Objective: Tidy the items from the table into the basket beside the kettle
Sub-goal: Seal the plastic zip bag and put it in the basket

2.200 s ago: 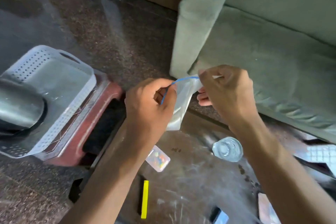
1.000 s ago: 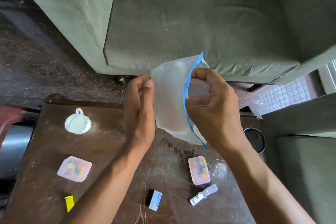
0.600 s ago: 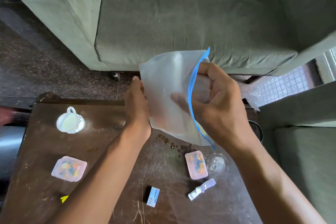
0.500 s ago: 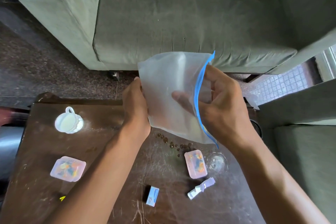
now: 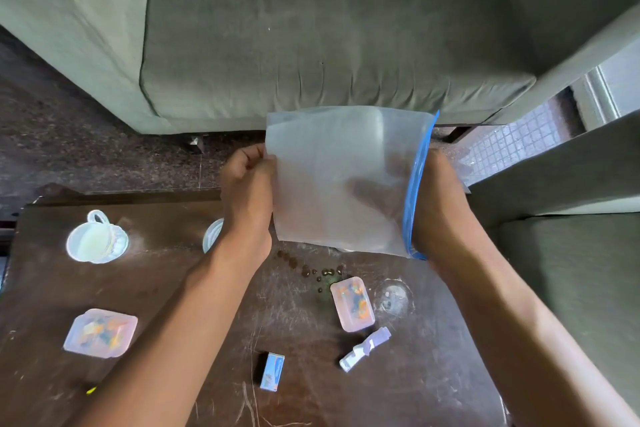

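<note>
A clear zip bag (image 5: 332, 177) with a blue seal strip hangs above the far edge of the dark wooden table (image 5: 173, 288). My left hand (image 5: 247, 189) pinches the bag's closed left edge. My right hand (image 5: 433, 204) is pushed into the bag's mouth, its fingers showing faintly through the plastic and spreading it. On the table lie two pink plastic boxes (image 5: 100, 333) (image 5: 352, 303), a small blue carton (image 5: 272, 371), a white sachet (image 5: 363, 348), scattered brown beans (image 5: 311, 269) and a clear glass (image 5: 394, 298). The basket and kettle are out of view.
A white cup on a saucer (image 5: 97, 239) stands at the table's left, and a round white lid (image 5: 212, 235) peeks out beside my left wrist. A green sofa (image 5: 311, 28) fills the far side; another cushion (image 5: 571, 288) is at the right.
My view swung from the basket on the left to the table. The bag went from pinched at its seal to spread flat, with my right hand pushed deeper inside.
</note>
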A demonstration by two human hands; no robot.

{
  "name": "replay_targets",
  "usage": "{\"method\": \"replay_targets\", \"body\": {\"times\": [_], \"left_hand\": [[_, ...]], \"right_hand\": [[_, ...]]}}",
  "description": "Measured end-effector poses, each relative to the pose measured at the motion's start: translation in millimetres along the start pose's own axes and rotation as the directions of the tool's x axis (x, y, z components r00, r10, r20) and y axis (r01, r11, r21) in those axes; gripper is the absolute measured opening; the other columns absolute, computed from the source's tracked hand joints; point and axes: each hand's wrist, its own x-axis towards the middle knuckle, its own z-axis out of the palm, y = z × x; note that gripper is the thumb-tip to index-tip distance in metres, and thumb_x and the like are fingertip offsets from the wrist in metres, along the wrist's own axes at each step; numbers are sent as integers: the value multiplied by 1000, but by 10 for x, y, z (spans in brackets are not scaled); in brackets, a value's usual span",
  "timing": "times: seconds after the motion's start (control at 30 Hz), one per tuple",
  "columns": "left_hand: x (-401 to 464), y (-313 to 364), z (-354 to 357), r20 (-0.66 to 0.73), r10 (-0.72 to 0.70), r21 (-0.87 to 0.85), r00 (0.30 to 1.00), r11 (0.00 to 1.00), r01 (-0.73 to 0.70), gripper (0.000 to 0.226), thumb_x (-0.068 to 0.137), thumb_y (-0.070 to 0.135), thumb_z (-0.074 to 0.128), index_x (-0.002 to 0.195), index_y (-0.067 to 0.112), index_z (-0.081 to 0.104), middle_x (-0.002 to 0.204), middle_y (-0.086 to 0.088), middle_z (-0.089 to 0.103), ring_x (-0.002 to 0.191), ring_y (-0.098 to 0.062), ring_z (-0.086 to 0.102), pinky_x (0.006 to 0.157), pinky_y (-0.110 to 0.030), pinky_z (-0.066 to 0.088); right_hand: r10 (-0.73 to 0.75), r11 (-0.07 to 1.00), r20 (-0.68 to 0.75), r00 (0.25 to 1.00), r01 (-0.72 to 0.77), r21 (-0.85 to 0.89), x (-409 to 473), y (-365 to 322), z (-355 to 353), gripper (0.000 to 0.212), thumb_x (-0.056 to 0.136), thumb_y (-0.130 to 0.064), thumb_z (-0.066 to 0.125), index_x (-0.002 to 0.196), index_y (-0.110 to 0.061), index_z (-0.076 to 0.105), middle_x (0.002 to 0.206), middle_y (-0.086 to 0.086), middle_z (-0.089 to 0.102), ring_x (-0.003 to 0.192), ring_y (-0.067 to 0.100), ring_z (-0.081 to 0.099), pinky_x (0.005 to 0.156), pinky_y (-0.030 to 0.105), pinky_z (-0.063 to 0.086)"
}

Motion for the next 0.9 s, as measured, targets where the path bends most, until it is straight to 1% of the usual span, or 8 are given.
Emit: {"method": "replay_targets", "body": {"times": [0.13,0.23,0.3,0.37,0.5,0.6,0.77,0.9], "left_hand": [[-36,-121,89,6,130,85,992,988,-130,23,104,10,57,97,30,66,77,19,70,64,-2,61,59,-30,50],[-28,-176,111,51,141,75,989,987,-145,28,100,2,53,103,28,64,83,21,68,70,0,64,54,-29,55],[-32,-198,105,176,61,19,983,998,-66,22,97,10,61,111,27,65,96,16,75,80,-5,73,56,-34,62],[-51,-215,108,313,-35,-40,949,998,50,31,93,20,65,123,28,68,109,7,77,88,-13,77,60,-38,64],[-96,-299,153,410,-55,-54,910,995,84,47,98,-7,59,133,20,73,109,2,81,89,-17,80,58,-36,66],[-99,-370,173,394,-37,-39,918,998,57,45,96,-13,58,120,20,77,105,1,85,78,-22,83,53,-35,66],[-64,-475,150,366,0,-40,930,999,16,39,104,-8,55,121,20,75,107,-2,86,75,-22,85,53,-30,65],[-67,-578,163,338,26,-23,941,1000,-19,35,103,-11,54,118,15,72,96,5,85,71,-15,83,52,-27,63]], "right_hand": [[67,989,-17,998,-65,137,-20,114,-187,54,79,-29,92,98,15,65,98,37,70,96,54,72,76,66,61],[70,976,-41,997,-60,212,-63,197,-348,49,78,-29,86,93,13,67,75,33,60,71,18,48,55,48,50],[63,965,-62,996,-45,258,-106,245,-457,52,75,-30,83,92,16,65,68,21,52,70,19,45,56,40,47],[91,946,-58,994,-68,318,-138,302,-540,52,74,-29,81,92,17,65,70,35,56,65,24,50,51,60,61],[86,957,-99,991,-54,285,-159,438,-616,52,74,-28,79,95,17,63,91,47,60,69,22,51,58,61,63],[100,962,-161,982,-54,268,-163,570,-706,44,70,-28,79,92,9,70,95,39,68,69,21,57,62,70,58],[126,933,-213,969,-43,356,-212,811,-994,12,68,-27,82,80,-25,85,75,3,81,63,15,72,50,32,58],[120,949,-190,974,-56,310,-256,952,-1183,21,79,-8,81,94,-23,83,87,3,83,78,25,79,62,36,62]]}}
